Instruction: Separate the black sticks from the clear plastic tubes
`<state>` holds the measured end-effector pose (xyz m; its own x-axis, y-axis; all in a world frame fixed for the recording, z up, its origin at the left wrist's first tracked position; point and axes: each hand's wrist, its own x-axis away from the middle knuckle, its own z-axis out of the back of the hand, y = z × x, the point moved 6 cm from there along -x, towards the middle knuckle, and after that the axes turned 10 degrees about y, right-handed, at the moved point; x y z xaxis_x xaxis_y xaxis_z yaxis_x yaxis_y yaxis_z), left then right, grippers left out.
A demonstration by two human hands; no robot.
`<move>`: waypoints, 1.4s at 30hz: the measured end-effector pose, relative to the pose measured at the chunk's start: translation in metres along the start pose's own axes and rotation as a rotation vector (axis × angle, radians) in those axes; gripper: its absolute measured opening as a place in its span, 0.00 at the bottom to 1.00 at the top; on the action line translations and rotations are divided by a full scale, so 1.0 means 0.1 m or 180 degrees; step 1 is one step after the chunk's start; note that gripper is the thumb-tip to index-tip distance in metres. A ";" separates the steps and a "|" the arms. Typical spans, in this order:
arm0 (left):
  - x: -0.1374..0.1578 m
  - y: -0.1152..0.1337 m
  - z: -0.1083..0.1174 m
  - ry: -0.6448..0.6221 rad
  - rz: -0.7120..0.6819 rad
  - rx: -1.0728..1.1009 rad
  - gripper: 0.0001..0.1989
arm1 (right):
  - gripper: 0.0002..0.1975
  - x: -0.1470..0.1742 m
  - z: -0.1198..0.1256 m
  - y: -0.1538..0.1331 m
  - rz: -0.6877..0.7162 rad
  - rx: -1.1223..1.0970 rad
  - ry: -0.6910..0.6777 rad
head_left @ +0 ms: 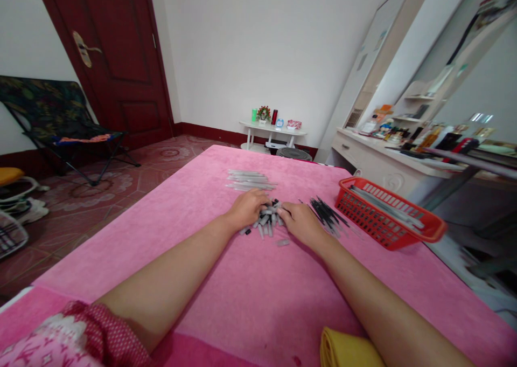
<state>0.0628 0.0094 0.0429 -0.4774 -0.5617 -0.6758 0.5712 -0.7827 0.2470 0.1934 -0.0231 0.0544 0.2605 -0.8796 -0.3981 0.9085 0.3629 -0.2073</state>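
Pink cloth (173, 216) spanned the lower frame. Red basket (363, 216), right of frame, held long grey sticks (385, 208). Left hand (249, 208) and right hand (302, 221), mid-frame, flanked the small grey-and-black pieces (269, 219), fingers curled in; couldn't tell if either gripped one. Looked partway: grey rods (248, 180) lined up above centre, dark thin sticks (324, 210) bunched right of centre, small pieces mid-frame left jumbled.

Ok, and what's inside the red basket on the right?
Inside the red basket lie long, slim greyish pieces, running along its length. Whatever lies beneath them is covered, so I can't tell.
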 end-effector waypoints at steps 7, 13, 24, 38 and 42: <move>0.00 0.01 0.01 0.0019 -0.0011 0.0032 0.14 | 0.16 0.00 0.00 0.01 -0.0013 0.0013 -0.0034; 0.00 0.01 0.00 0.0003 -0.0015 -0.0007 0.14 | 0.15 0.00 -0.01 0.01 -0.0010 -0.0028 -0.0004; 0.01 -0.01 0.01 0.0040 0.0028 0.0028 0.12 | 0.15 -0.01 0.06 0.08 -0.0080 -0.0254 0.0148; 0.00 0.01 0.01 0.0095 0.0032 0.0032 0.13 | 0.13 0.03 0.09 0.01 -0.0054 0.0008 0.0105; -0.02 -0.04 0.16 0.0668 0.0219 0.0211 0.11 | 0.13 0.01 0.11 0.05 -0.0183 0.0111 0.0278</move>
<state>0.0506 0.0090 0.0543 -0.2854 -0.5518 -0.7836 0.5493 -0.7642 0.3380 0.2015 -0.0256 0.0628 0.1795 -0.8680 -0.4630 0.9323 0.3003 -0.2015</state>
